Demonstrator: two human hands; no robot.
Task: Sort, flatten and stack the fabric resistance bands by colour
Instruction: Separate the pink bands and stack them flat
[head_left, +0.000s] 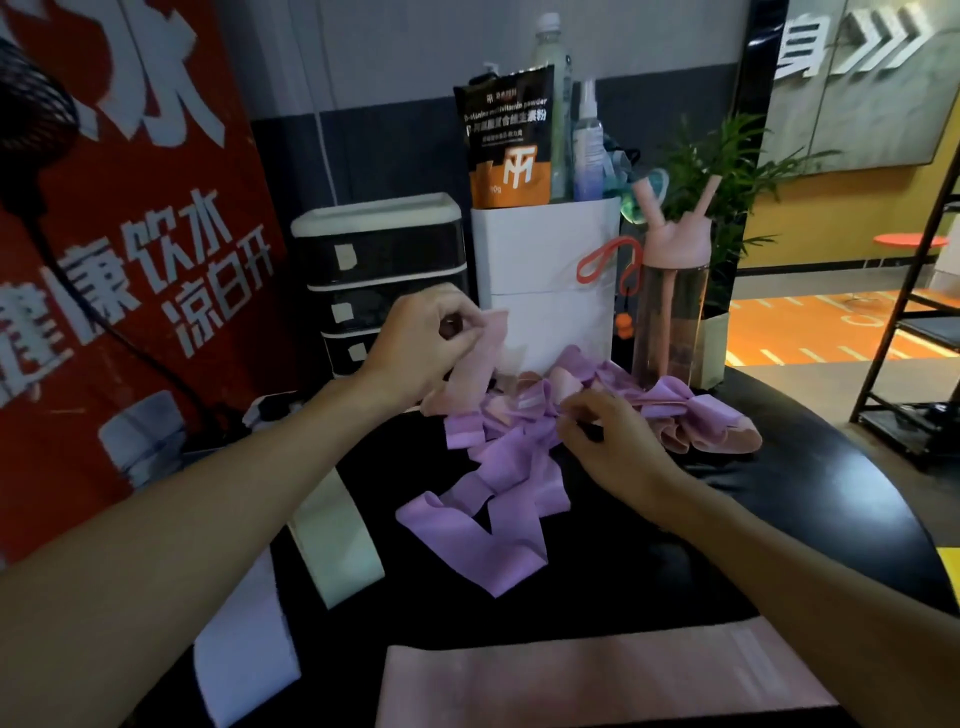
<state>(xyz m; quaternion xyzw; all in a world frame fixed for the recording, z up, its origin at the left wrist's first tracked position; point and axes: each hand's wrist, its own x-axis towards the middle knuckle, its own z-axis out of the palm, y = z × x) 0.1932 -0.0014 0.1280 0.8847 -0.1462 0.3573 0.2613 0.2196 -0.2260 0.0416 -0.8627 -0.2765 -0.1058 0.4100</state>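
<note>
A tangled heap of purple bands (498, 467) and pink bands lies in the middle of the black table (779, 493). My left hand (421, 348) pinches a pink band (472, 374) and lifts its end above the heap's left side. Over the heap's centre, my right hand (613, 447) has curled fingers touching a purple band; whether it grips the band is unclear. A flat pink band (597, 680) lies at the near edge. A pale green band (337, 540) lies flat at the left, with a white band (244, 639) next to it.
Behind the heap stand a white box (545, 280) holding bottles and a pouch, a pink drinking bottle (670, 306), a black drawer unit (384, 275) and a plant (722, 176). A red banner (130, 234) fills the left. A black rack (914, 332) stands at the right.
</note>
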